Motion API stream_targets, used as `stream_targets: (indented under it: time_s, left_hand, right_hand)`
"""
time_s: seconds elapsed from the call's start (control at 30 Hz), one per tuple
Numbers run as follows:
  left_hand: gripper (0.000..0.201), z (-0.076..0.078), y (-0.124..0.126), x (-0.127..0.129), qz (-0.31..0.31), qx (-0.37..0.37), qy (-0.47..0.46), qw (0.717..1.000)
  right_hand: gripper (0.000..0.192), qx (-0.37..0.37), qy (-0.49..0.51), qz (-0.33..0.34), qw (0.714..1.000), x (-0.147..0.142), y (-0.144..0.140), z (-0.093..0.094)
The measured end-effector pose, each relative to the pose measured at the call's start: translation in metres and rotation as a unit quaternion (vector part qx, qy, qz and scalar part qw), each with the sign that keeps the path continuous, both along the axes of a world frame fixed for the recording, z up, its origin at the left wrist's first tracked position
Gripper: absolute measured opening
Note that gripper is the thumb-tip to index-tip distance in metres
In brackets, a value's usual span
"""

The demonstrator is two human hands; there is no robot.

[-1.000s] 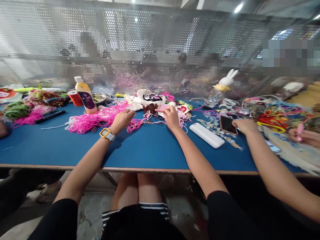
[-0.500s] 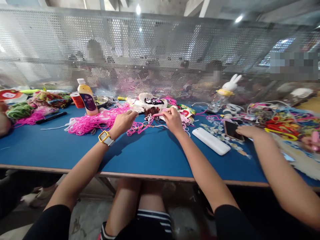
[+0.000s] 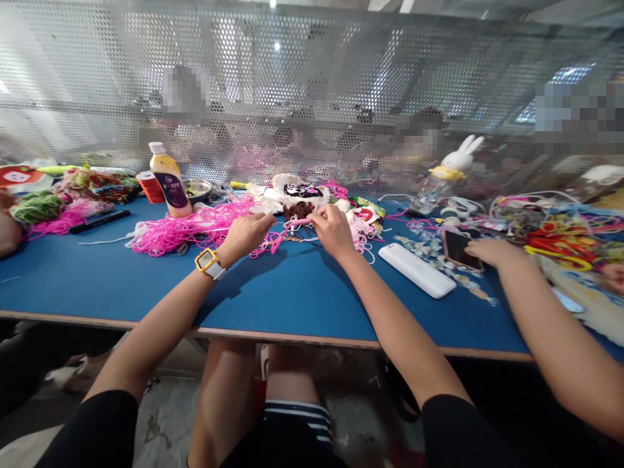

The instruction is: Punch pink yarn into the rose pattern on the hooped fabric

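Note:
My right hand (image 3: 334, 229) is closed around a slim pink stick-like tool (image 3: 300, 221) that points left; its tip is too small to make out. Just across from it, my left hand (image 3: 247, 234), with a yellow-framed watch on the wrist, has its fingers pinched together; whatever they hold cannot be seen. Bright pink yarn (image 3: 163, 236) lies in a tangled heap beside and behind my left hand, with strands running between both hands. Behind the tool sits a pile of fabric pieces (image 3: 287, 184) in white, black and dark brown yarn.
A yellow bottle (image 3: 170, 185) and a red thread spool (image 3: 152, 188) stand back left, near a black pen (image 3: 100, 222). To the right lie a white oblong case (image 3: 416, 270) and small wrapped pieces (image 3: 424, 250). A co-worker's hand (image 3: 487, 251) touches a phone (image 3: 457, 249).
My left hand has shifted slightly right, closer to the right hand. The pink tool has moved a little left and up with my right hand. The view has tilted slightly.

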State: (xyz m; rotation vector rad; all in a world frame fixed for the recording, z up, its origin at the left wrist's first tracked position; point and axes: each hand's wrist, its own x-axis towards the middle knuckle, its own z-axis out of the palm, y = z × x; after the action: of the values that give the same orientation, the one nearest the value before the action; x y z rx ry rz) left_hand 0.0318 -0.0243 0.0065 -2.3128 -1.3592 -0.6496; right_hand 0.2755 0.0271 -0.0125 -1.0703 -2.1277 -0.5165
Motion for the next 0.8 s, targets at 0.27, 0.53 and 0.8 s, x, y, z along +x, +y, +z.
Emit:
stream_targets:
  time_s: [0.27,0.53,0.8]
  left_hand:
    - [0.029,-0.01,0.004,0.008,-0.083,-0.068,-0.134,0.985]
    - [0.021,-0.003,0.01,-0.003,0.074,-0.093,-0.17,0.978]
    - [0.017,-0.002,0.008,0.0,-0.044,0.014,-0.113,0.993]
  right_hand:
    - [0.041,-0.054,0.0,-0.011,0.998,-0.028,-0.014,-0.008]
    - [0.042,-0.069,-0.015,-0.042,0.997,-0.031,-0.018,-0.007]
    - [0.034,-0.084,0.004,-0.077,0.994,-0.024,-0.021,0.005]
